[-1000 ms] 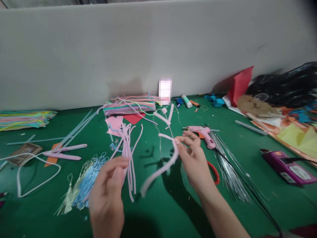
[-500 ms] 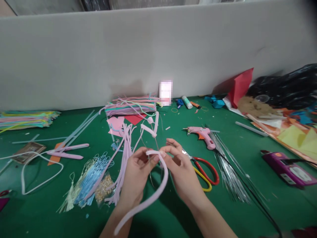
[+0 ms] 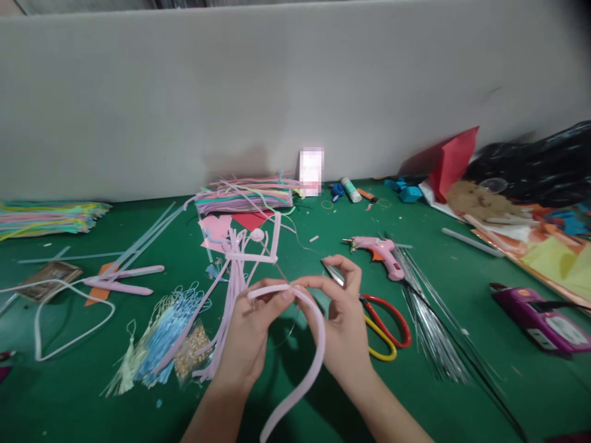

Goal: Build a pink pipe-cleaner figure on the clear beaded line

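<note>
My left hand (image 3: 252,326) pinches a pale pink pipe cleaner (image 3: 318,344) near its short end. Pressed close beside it, my right hand (image 3: 339,314) grips the same pipe cleaner, with thumb and forefinger meeting my left fingertips. The long end curves down toward me. A thin wire stem (image 3: 279,271) rises from between my fingers to a bent pink pipe-cleaner frame (image 3: 276,240), which has a small round pink knob (image 3: 257,235) by it. Red-and-yellow-handled scissors (image 3: 388,320) lie just beyond my right hand, their blades partly hidden by it.
A pink glue gun (image 3: 376,251) and loose wires (image 3: 427,326) lie right. A purple device (image 3: 540,317) sits farther right. Leftward are blue tassels (image 3: 170,338), a bag of beads (image 3: 191,354) and loose pink pipe cleaners (image 3: 233,289). A pipe-cleaner bundle (image 3: 249,197) lies at the back.
The bent pink frame has turned and tipped to the left. The pipe cleaner's loose end has swung rightward, and its short end now reaches farther left across my left hand.
</note>
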The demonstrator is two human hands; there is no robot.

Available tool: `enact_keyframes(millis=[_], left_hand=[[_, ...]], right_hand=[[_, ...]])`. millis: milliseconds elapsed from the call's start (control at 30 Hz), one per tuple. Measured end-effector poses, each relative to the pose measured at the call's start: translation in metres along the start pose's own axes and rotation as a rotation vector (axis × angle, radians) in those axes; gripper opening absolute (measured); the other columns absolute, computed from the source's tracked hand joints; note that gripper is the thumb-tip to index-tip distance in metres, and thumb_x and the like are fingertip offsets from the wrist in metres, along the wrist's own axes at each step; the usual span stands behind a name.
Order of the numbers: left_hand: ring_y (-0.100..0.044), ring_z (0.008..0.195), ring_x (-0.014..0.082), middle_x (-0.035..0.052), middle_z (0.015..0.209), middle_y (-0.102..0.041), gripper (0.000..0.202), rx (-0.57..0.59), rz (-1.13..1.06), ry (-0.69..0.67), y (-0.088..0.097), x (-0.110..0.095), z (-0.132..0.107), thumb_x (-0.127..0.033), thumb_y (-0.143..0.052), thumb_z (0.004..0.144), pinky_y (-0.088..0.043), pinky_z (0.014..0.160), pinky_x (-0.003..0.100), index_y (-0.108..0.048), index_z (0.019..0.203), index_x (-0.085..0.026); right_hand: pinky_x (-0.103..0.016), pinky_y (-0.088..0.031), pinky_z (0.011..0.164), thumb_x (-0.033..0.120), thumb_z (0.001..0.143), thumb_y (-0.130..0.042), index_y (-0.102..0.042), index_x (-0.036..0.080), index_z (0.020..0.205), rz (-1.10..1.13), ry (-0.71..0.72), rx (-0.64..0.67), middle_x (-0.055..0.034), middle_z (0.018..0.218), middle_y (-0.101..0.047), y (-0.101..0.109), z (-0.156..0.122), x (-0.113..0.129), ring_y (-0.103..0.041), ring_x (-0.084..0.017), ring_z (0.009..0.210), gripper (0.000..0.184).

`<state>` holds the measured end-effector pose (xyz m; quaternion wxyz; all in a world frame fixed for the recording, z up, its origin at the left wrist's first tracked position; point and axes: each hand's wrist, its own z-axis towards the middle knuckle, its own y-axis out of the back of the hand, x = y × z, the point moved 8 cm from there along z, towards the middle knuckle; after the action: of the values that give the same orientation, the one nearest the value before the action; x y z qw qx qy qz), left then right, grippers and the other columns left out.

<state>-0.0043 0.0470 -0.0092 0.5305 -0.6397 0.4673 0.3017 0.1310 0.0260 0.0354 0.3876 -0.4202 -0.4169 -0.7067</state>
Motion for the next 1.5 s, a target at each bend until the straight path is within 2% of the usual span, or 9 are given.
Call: enact_keyframes(millis=[167,367,567,700,800,1033,1267,1500], left_hand=[[-0.065,0.079,0.017,0.0048,0.077,-0.073,0.016,-0.051,-0.003,-0.009,0.002,0.001,0.0,-0.027,-0.081,0.065,-0.049,0.078,0.026,-0.075,0.074,-0.016],[-0.065,0.07,0.0165,0.005,0.07,-0.073,0.015,-0.059,0.105,-0.045,0.001,-0.002,0.004,-0.027,-0.081,0.064,-0.051,0.073,0.027,-0.075,0.069,-0.014],[-0.068,0.075,0.0193,0.0061,0.072,-0.074,0.013,-0.085,0.149,-0.083,0.005,-0.001,0.006,-0.025,-0.08,0.064,-0.051,0.074,0.028,-0.075,0.07,-0.015],[-0.068,0.072,0.019,0.0057,0.071,-0.075,0.013,-0.058,0.221,-0.079,0.004,-0.003,0.006,-0.025,-0.08,0.064,-0.052,0.072,0.027,-0.075,0.069,-0.015],[-0.067,0.072,0.0183,0.0055,0.072,-0.075,0.014,-0.027,0.281,-0.094,0.003,-0.006,0.005,-0.028,-0.079,0.067,-0.052,0.071,0.026,-0.075,0.07,-0.015],[-0.065,0.073,0.0162,0.004,0.074,-0.072,0.014,0.042,0.282,-0.084,0.003,0.0,0.005,-0.029,-0.075,0.073,-0.051,0.071,0.025,-0.073,0.074,-0.015],[-0.062,0.069,0.0137,0.0041,0.08,-0.07,0.012,0.106,0.101,-0.014,-0.006,0.006,0.002,-0.027,-0.077,0.07,-0.05,0.068,0.024,-0.073,0.071,-0.015],[-0.061,0.067,0.0143,0.0058,0.08,-0.07,0.013,0.15,0.046,0.022,-0.01,0.01,0.0,-0.027,-0.079,0.066,-0.05,0.066,0.025,-0.073,0.065,-0.015]], right_hand=[[-0.048,-0.039,0.096,0.026,0.084,-0.059,-0.072,0.025,0.081,-0.15,0.061,-0.058,-0.0084,0.119,-0.037,0.002,-0.004,0.007,-0.038,-0.029,0.125,0.013],[-0.051,-0.035,0.098,0.023,0.08,-0.06,-0.073,0.026,0.09,-0.272,0.192,-0.036,-0.009,0.125,-0.034,0.005,-0.009,0.019,-0.031,-0.033,0.13,0.016],[-0.05,-0.037,0.097,0.027,0.078,-0.066,-0.074,0.028,0.084,-0.317,0.241,-0.085,-0.0084,0.122,-0.036,0.007,-0.009,0.021,-0.033,-0.034,0.128,0.01],[-0.051,-0.032,0.102,0.027,0.082,-0.065,-0.074,0.028,0.077,-0.352,0.28,-0.083,-0.0071,0.123,-0.033,0.01,-0.006,0.019,-0.031,-0.033,0.129,0.01],[-0.052,-0.033,0.1,0.033,0.081,-0.067,-0.073,0.027,0.078,-0.336,0.223,-0.081,-0.008,0.123,-0.034,0.016,-0.002,0.014,-0.03,-0.034,0.129,0.009],[-0.052,-0.036,0.097,0.038,0.081,-0.067,-0.073,0.027,0.075,-0.215,0.126,0.026,-0.0086,0.115,-0.046,0.017,0.006,0.001,-0.031,-0.033,0.128,0.014],[-0.052,-0.032,0.099,0.04,0.079,-0.07,-0.074,0.028,0.072,-0.336,0.192,0.033,-0.007,0.122,-0.038,0.025,0.012,0.012,-0.03,-0.034,0.129,0.015],[-0.053,-0.032,0.099,0.042,0.077,-0.071,-0.075,0.033,0.074,-0.313,0.186,0.186,-0.0044,0.121,-0.04,0.031,0.015,0.02,-0.036,-0.032,0.126,0.01]])
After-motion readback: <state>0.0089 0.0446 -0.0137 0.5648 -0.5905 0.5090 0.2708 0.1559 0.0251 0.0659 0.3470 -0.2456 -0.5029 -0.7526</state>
